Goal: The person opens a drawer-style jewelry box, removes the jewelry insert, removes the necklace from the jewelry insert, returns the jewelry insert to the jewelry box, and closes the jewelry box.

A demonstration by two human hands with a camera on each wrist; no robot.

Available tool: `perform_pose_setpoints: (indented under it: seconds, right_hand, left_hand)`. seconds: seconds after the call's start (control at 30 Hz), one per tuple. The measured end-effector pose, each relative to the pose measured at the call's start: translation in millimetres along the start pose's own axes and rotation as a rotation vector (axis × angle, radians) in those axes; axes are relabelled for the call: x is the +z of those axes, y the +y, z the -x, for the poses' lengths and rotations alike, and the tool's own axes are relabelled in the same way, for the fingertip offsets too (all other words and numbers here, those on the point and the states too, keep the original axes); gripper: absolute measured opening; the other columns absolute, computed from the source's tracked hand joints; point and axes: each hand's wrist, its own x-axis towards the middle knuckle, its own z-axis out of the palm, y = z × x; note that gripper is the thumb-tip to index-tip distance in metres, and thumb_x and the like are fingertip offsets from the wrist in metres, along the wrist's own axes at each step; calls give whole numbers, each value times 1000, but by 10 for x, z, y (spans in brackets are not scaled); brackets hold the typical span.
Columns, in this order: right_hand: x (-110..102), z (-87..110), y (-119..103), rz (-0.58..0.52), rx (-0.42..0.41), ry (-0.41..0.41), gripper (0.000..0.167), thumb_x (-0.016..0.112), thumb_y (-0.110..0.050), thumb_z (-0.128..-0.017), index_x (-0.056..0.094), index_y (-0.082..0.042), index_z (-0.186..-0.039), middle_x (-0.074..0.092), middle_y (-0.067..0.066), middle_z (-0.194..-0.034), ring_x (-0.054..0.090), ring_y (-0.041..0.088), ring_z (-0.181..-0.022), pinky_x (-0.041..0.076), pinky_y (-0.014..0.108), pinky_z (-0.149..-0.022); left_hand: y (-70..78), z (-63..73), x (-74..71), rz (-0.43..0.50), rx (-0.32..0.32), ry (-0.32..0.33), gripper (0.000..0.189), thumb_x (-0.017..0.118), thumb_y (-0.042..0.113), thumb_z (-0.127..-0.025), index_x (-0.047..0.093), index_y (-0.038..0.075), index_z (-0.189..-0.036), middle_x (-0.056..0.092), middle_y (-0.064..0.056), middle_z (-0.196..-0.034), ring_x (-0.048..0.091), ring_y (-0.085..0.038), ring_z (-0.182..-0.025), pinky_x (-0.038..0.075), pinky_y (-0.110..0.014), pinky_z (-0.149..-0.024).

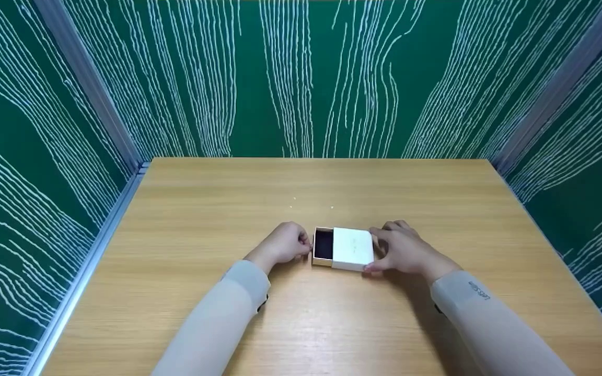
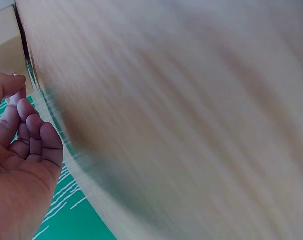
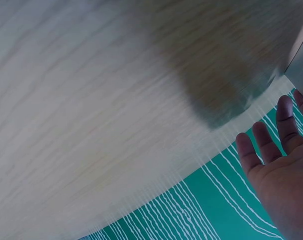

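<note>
A white drawer box [image 1: 353,249] lies on the table in the head view, faint lettering on its sleeve. Its inner tray [image 1: 323,245] sticks out to the left, showing a dark inside. At the tray's left end my left hand [image 1: 286,244] pinches with thumb and forefinger; what lies between the fingertips is too small to make out. My right hand [image 1: 403,248] grips the sleeve's right end, thumb at the near corner and forefinger at the far one. In the left wrist view, the left hand's other fingers [image 2: 35,127] are curled. The right wrist view shows only the box's edge [image 3: 301,65].
Several tiny white specks, such as one speck [image 1: 332,207], lie beyond the box on the wooden table [image 1: 217,193]. Green panels [image 1: 269,78] with white wavy lines stand behind and at both sides, with metal posts [image 1: 92,78] at the corners.
</note>
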Motion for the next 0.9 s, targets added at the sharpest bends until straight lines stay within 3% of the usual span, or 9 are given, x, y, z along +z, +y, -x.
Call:
perform_pose_setpoints:
  seconds: [0.47,0.9]
  right_hand:
    - [-4,-1,-10,-9,12,-7,121,94,-78,-75,56,-9,-167,64,22,-153,47,44,-146,42,70,-125]
    - [16,-4,19,-15,15,-12,123,93,-80,-74,55,-9,-167,63,22,-153,46,44,-146,41,71,-125]
  left_hand:
    - [-29,13,-14,-13,1,25,18,75,12,-106,79,8,-88,65,7,-75,58,-6,-66,49,-21,-66]
    - [-48,28,-7,12,-18,18,21,75,13,-107,76,10,-86,66,5,-72,57,-6,-63,47,-21,-62]
